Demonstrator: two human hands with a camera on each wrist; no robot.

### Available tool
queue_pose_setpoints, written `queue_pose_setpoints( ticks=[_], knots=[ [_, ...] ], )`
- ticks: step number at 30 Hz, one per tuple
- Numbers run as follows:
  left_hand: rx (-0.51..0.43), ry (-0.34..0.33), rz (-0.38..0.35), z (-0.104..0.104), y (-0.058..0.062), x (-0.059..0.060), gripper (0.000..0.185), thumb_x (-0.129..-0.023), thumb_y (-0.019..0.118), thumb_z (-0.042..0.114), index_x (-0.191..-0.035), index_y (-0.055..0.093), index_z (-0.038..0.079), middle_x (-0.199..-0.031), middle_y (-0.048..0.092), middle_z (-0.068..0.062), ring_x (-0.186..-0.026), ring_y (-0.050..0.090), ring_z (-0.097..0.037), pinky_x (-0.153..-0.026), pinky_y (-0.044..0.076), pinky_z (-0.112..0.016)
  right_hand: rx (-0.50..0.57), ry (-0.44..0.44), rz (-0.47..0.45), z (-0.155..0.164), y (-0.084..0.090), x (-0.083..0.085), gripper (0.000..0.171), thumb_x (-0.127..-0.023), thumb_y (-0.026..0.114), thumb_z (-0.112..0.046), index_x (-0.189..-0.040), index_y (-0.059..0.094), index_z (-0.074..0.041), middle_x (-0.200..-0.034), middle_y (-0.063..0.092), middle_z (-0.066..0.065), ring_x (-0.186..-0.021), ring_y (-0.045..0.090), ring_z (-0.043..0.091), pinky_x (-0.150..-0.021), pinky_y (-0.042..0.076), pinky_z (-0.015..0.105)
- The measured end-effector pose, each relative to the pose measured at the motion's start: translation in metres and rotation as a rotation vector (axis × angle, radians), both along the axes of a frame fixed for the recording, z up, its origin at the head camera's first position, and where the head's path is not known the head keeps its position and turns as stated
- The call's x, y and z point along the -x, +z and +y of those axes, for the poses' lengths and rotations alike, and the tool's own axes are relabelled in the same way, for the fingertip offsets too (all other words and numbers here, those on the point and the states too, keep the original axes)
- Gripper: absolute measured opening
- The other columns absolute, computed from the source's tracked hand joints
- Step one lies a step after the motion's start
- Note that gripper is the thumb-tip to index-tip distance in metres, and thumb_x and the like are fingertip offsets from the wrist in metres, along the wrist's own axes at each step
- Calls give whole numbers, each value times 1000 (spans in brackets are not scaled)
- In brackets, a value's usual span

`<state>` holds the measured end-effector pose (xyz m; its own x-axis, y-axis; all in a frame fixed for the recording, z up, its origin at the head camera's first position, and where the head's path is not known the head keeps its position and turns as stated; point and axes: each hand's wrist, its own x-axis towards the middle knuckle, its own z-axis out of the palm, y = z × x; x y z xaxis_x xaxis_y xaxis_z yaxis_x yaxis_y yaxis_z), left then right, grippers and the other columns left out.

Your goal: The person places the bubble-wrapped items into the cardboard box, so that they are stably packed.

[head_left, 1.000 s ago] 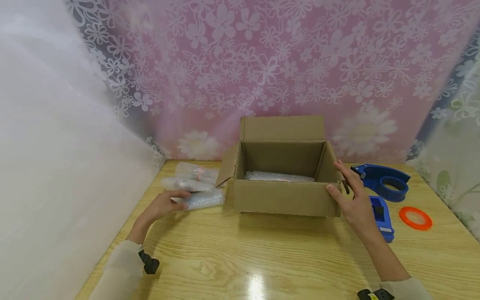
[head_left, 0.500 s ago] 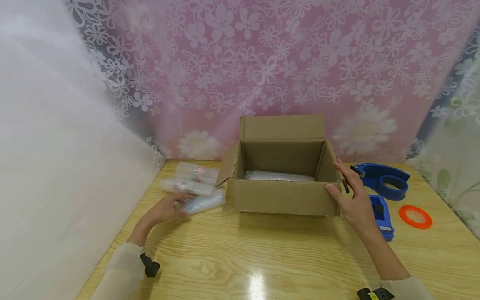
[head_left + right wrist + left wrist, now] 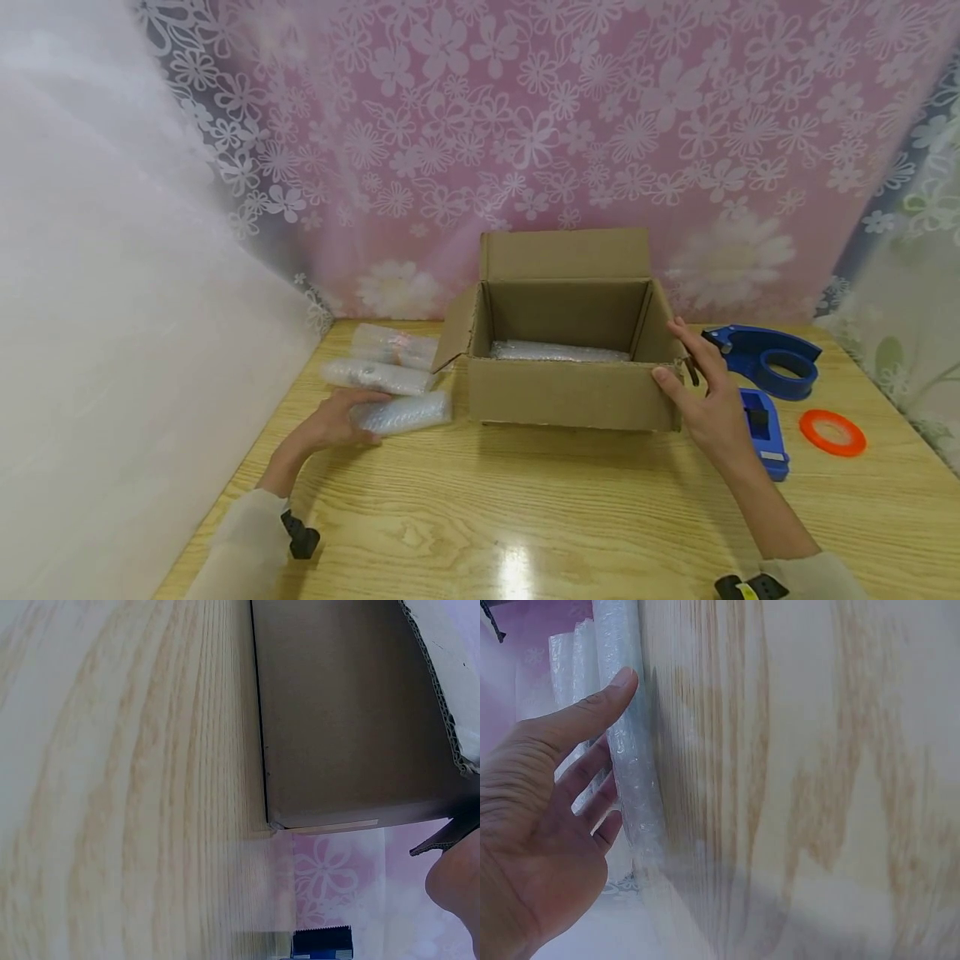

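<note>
The step in hand looked like the pick-up of the nearest bubble-wrapped roll (image 3: 405,412) from the counter (image 3: 525,517). The left hand (image 3: 330,421) lay on that roll's left end, thumb along the near side and fingers (image 3: 592,799) reaching round the far side, closing on it though not yet clamped tight. The roll lay flat on the counter, just left of the open cardboard box (image 3: 566,392), with two more wrapped rolls (image 3: 382,360) beyond it toward the far left.

The right hand (image 3: 708,408) steadied the box at its near right corner, thumb on the front wall and straight fingers against the right flap, holding nothing. One wrapped piece (image 3: 558,352) already lay inside the box at the far wall.

By my judgement, the next move called for a firmer grip, a lift clear of the box's left flap, and a rightward carry.
</note>
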<state>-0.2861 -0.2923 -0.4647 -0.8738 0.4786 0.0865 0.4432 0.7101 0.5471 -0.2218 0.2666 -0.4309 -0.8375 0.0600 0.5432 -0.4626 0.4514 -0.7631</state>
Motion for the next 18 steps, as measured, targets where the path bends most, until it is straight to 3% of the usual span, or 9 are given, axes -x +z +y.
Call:
queue_pose_setpoints(
  ticks=[8,18],
  knots=[
    [11,47,-75,-2,-2,-1,67,-83,90,26,-143,63,14,-157,47,-22,-147,36,-50,-114,29,-74,-2,12,5,3,-1,2,67,-101,66,-3,-162,40,-17,-170,29,4,-153,23,4,-110,25,8],
    [-4,30,-64,-6,0,-5,63,-84,89,28,-140,66,13,-149,57,-17,-143,44,-47,-114,35,-69,-3,17,-6,3,-2,2,67,-102,66,-5,-162,40,-19,-170,29,3,-152,24,3,-109,26,8]
  ],
)
